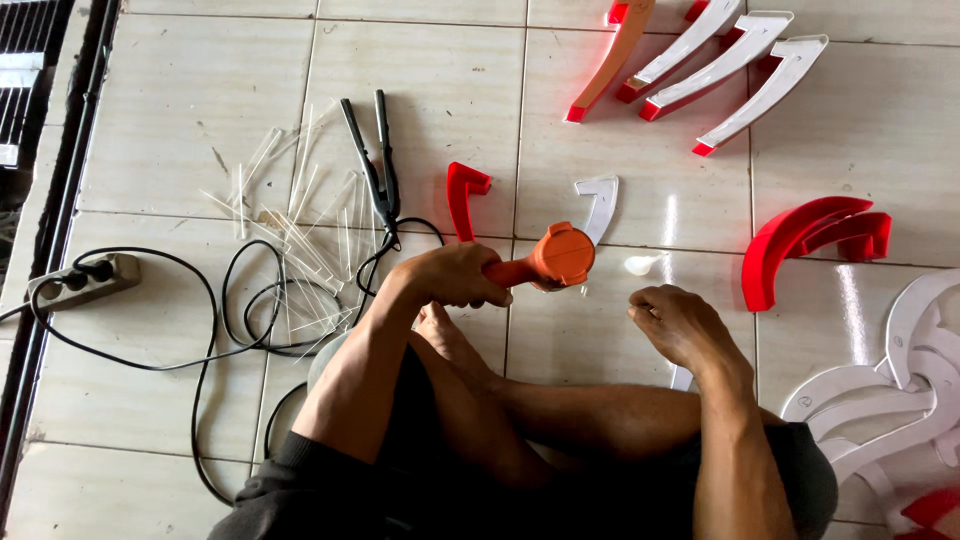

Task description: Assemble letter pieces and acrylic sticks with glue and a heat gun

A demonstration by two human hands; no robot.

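Observation:
My left hand (455, 275) grips the handle of an orange heat gun (555, 258), whose round rear end faces the camera and whose nozzle points down at the tiled floor. My right hand (680, 325) hovers just right of it with the fingers curled, pinching a thin white strip (682, 378) that is mostly hidden beneath the hand. A small white plastic piece (642, 264) lies between the hands. A white curved letter piece (600, 205) and a red one (463, 197) lie just beyond the heat gun. I sit cross-legged, my foot under the left hand.
A black hair straightener (375, 160) and several clear plastic strips (300, 230) lie at the left, with black cables (215, 330) running to a power strip (85, 282). Red-and-white curved letter shells (720, 65) lie at the top right, a red arc (800, 245) and white cut-outs (900, 390) at the right.

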